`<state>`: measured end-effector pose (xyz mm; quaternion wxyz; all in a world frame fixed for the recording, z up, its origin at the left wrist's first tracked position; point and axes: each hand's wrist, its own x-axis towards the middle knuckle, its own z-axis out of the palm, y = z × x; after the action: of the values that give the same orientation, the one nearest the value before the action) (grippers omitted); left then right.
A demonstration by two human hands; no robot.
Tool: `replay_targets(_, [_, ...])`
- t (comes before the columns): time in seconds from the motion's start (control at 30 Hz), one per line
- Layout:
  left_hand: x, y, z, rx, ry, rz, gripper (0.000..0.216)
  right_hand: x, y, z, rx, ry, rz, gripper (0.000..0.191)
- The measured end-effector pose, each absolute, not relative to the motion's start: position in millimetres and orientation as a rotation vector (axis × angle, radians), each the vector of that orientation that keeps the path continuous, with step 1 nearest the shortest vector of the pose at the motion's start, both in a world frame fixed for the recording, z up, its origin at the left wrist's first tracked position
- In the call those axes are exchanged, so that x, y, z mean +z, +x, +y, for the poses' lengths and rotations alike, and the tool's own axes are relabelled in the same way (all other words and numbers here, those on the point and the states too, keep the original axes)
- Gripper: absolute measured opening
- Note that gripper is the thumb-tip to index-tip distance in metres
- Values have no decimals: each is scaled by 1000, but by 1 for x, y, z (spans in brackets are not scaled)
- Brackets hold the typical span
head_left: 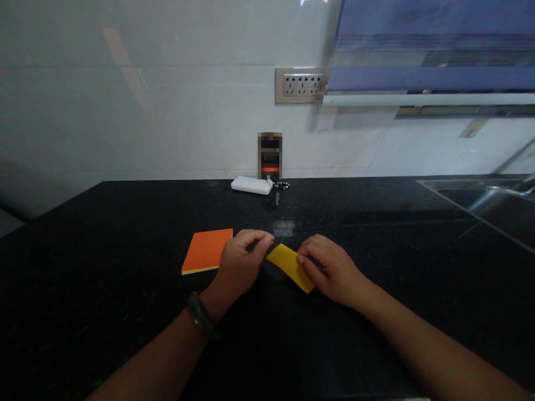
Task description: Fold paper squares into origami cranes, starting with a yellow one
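Observation:
A folded yellow paper (288, 264) lies on the black counter (125, 312) between my hands. My left hand (240, 263) is curled, its fingertips pinching the paper's upper left corner. My right hand (330, 268) pinches the paper's right edge with thumb and fingers pressed together. A dark band sits on my left wrist. A stack of orange paper (207, 250) with a yellow sheet under it lies flat just left of my left hand.
At the back of the counter a white flat box (252, 185) lies by a small upright device (270, 156) and a beaded item (282, 185). A wall socket (300, 85) is above. A metal sink (489, 203) is at the right.

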<state>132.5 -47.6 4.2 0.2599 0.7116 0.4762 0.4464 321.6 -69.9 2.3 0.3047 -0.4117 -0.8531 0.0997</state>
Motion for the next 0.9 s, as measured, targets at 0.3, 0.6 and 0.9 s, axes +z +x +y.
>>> replay_targets(0.3, [6,137,-51,1144,1832,1309,17,-1,318,-68,421,-1075,-2147,12])
replay_targets(0.6, [10,126,-36,1215,1097,1165,23,-4,333,-55,438,-1203,-1946,15])
replay_targets(0.9, [2,136,-45,950,1045,927,26,-3,328,-67,430,-731,-2207,23])
